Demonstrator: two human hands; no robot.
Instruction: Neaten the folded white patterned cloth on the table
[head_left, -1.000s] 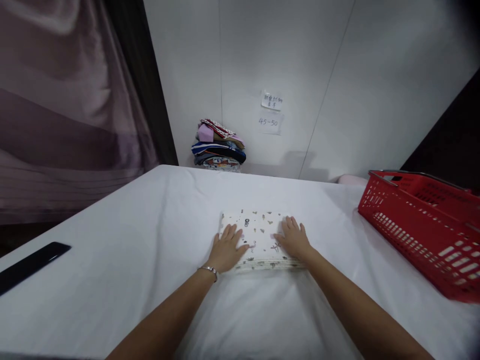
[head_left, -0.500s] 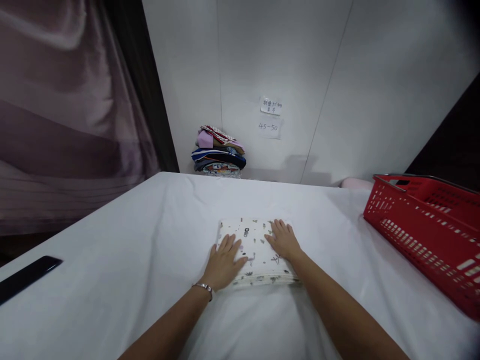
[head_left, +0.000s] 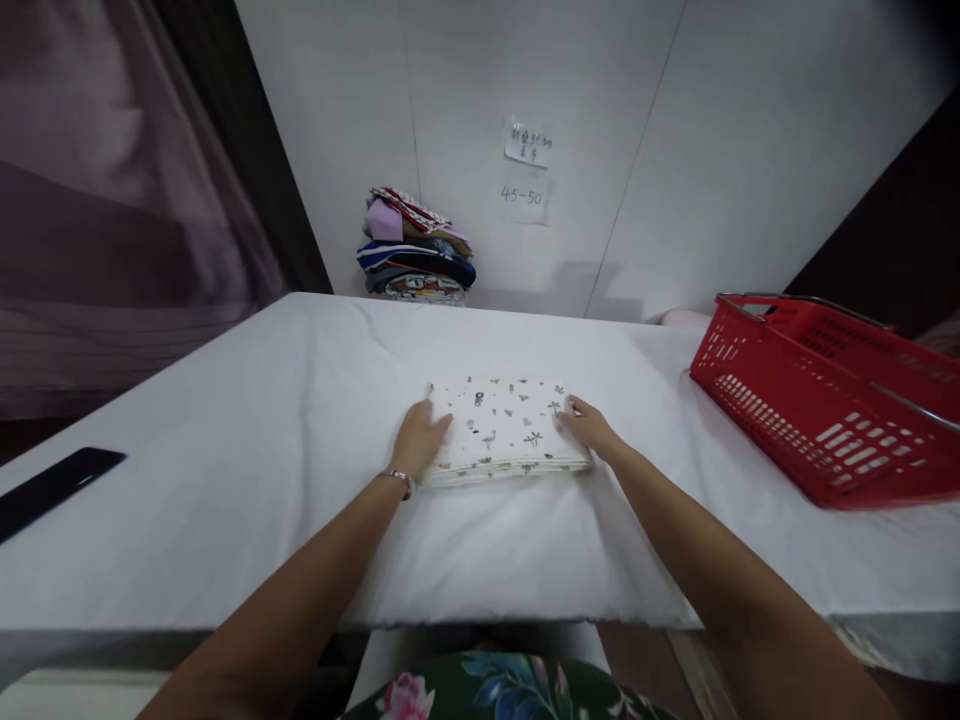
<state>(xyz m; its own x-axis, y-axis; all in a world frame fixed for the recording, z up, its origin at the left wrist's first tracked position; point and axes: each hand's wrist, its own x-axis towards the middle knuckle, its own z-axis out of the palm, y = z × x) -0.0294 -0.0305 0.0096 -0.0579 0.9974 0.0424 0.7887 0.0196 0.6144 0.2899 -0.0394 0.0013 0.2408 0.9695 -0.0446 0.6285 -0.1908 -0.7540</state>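
A folded white cloth with small dark printed figures and plants lies flat on the white-covered table, its layers showing along the front edge. My left hand grips its left edge, thumb on top and fingers at the side and partly hidden. At the opposite edge, my right hand holds the cloth the same way, with its fingertips mostly out of sight. A bracelet circles my left wrist.
To the right stands a red plastic basket with metal handles. A black phone-like slab lies at the left. Behind the table is a stack of folded clothes, near handwritten papers on the wall. The table's front edge is close to me.
My hands have gone from lying flat on top of the cloth to gripping its left and right edges. The view has tipped downward, bringing the table's front edge into sight.
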